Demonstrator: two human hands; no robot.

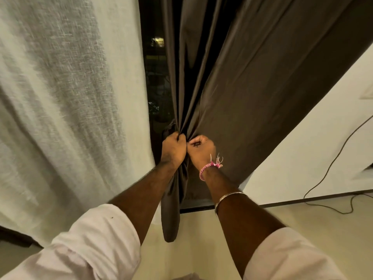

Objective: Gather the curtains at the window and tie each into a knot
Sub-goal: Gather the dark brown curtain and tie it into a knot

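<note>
Two curtains hang at a dark window. On the left, a pale, loosely woven sheer curtain (66,98) hangs free, untouched. Beside it, a strip of night-dark window glass (154,77) shows. Right of that, a dark brown, smooth opaque curtain (252,87) is pulled into tight folds. The left hand (174,148) and right hand (201,149), touching, are both clenched around the bunched cloth, likely to narrow it into a rope for knotting. Its tail (171,219) dangles below.
</note>
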